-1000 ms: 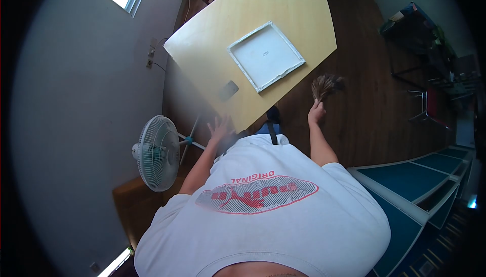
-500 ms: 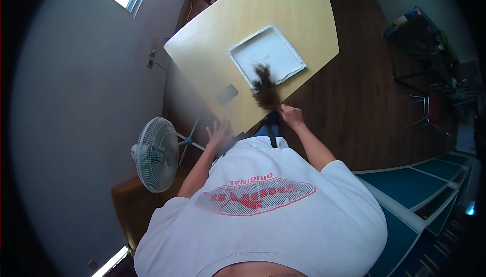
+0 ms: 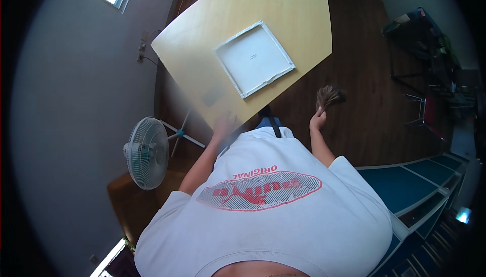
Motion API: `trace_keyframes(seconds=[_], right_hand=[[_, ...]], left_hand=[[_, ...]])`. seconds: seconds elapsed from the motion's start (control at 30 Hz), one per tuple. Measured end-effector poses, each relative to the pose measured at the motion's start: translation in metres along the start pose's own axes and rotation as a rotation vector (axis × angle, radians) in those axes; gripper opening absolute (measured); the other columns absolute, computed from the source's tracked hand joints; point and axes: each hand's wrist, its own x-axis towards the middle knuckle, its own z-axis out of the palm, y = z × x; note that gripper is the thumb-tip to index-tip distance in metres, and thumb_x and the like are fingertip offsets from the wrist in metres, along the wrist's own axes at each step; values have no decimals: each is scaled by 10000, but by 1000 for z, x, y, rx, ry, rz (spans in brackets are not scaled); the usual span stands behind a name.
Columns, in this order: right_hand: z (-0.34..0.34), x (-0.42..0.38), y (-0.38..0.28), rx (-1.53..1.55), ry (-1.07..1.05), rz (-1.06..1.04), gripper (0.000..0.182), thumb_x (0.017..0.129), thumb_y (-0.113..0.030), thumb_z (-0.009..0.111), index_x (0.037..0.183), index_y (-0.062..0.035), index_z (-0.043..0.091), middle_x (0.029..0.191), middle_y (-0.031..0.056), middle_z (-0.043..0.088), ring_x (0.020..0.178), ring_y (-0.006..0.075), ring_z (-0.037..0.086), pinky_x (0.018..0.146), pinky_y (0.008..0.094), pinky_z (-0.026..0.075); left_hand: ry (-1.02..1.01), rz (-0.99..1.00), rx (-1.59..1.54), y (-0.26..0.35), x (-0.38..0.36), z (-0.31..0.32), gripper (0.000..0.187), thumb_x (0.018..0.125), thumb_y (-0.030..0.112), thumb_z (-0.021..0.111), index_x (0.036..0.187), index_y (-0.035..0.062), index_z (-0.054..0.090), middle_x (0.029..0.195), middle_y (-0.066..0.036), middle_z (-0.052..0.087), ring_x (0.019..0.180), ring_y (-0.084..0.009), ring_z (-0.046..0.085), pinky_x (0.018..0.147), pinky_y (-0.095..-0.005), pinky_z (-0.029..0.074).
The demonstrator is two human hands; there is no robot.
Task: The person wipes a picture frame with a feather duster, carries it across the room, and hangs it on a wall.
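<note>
A brown feather duster (image 3: 330, 96) is held by its lower end in my right hand (image 3: 318, 119), out over the floor to the right of the table. My left hand (image 3: 224, 124) rests at the near edge of the light wood table (image 3: 293, 4); it looks hazy, and its fingers are not distinct. Face down on the table lies a white framed canvas (image 3: 255, 59), its back and raised border showing. Between the canvas and my left hand is a flat grey rectangular thing (image 3: 213, 96), also blurred.
A white standing fan (image 3: 148, 153) is at the left, beside a brown seat (image 3: 121, 201). Red chairs stand beyond the table and at the far right (image 3: 434, 120). Teal-topped cabinets (image 3: 395, 186) are at the lower right.
My right hand has swung right with the duster, from over the canvas's near edge to above the floor. My left hand has come onto the table edge, its fingers now blurred.
</note>
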Motion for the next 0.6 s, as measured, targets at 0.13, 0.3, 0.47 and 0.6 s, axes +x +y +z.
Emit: trace_keyframes(seconds=[0.13, 0.3, 0.47, 0.6], right_hand=[[-29, -5, -16, -20, -216, -84, 465, 969, -417, 511, 915, 35, 604, 906, 289, 634, 865, 484, 594, 722, 499, 467], [-47, 19, -20, -78, -264, -206, 456, 964, -421, 515, 891, 19, 607, 853, 281, 634, 846, 489, 593, 702, 514, 471], [-69, 51, -8, -169, -235, -221, 453, 962, -419, 520, 857, 15, 600, 832, 279, 631, 827, 480, 597, 687, 518, 469], [-80, 63, 22, -79, -181, -186, 452, 960, -415, 527, 853, 18, 595, 832, 281, 626, 814, 479, 592, 680, 511, 466]], left_hand=[[119, 72, -152, 62, 38, 4, 446, 923, 350, 574, 1258, 56, 570, 1144, -176, 624, 976, -352, 636, 885, -446, 478], [337, 487, 36, 109, 109, 18, 438, 870, 299, 661, 1242, 88, 564, 1148, -113, 608, 1030, -302, 584, 890, -426, 453], [305, 582, 279, 122, 140, 39, 401, 831, 310, 688, 1160, 95, 611, 1056, -90, 614, 1013, -260, 574, 847, -392, 444], [249, 607, 326, 120, 152, 47, 159, 842, 257, 642, 910, 117, 674, 898, -47, 624, 928, -232, 586, 787, -389, 438]])
